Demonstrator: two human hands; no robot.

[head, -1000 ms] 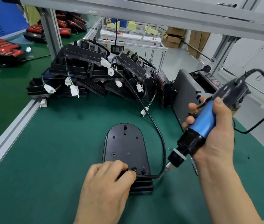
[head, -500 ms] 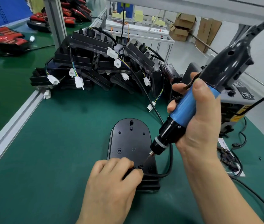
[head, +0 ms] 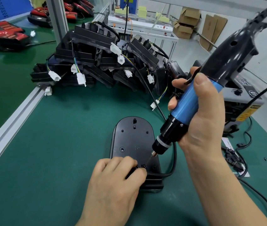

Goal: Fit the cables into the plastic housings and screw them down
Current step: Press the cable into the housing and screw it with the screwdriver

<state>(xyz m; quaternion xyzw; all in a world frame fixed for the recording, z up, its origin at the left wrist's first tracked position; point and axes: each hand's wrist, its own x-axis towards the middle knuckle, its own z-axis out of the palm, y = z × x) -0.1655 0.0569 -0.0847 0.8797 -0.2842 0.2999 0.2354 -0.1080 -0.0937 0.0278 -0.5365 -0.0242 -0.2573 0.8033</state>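
Seemingly midway — the cable [head: 174,154] sits in the housing [head: 132,139] flat on the counter [head: 56,152], left hand [head: 116,181] pinching it there, right hand [head: 201,121] gripping the screwdriver [head: 188,105], bit at a screw hole — screwing not yet done.

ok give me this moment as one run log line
step: screw cable down | right hand: grips screwdriver, bit tip at housing | left hand: holds cable on housing
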